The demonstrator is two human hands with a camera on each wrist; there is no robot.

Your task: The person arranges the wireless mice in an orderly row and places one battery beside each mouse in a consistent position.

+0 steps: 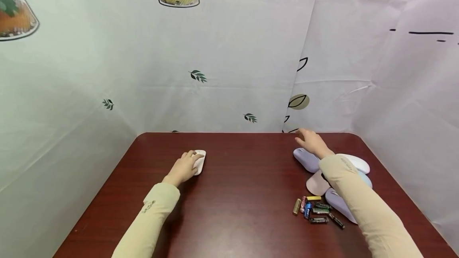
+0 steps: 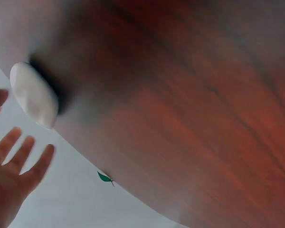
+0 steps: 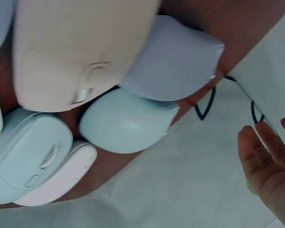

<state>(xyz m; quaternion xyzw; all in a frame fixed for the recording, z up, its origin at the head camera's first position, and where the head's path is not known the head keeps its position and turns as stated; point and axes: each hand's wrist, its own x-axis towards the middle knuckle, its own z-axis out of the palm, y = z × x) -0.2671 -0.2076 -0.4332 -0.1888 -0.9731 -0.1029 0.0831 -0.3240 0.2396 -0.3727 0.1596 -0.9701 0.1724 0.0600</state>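
Note:
A white computer mouse (image 1: 199, 163) lies on the left part of the dark red table. My left hand (image 1: 182, 168) is right at it, fingers reaching over its near side in the head view. In the left wrist view the fingers (image 2: 20, 159) look spread and fairly straight, with the mouse beyond them. My right hand (image 1: 313, 143) is over the far right of the table, above a purple mouse (image 1: 305, 159), holding nothing. Its fingers look loosely extended in the right wrist view, beside a group of mice, including a beige-pink one (image 3: 76, 61) and a light blue one (image 3: 128, 121).
Several batteries (image 1: 315, 211) lie loose at the right, in front of the mice. Another purple mouse (image 1: 338, 204) and a white one (image 1: 355, 163) are partly behind the right sleeve. White patterned cloth (image 1: 229, 51) surrounds the table (image 1: 236, 194).

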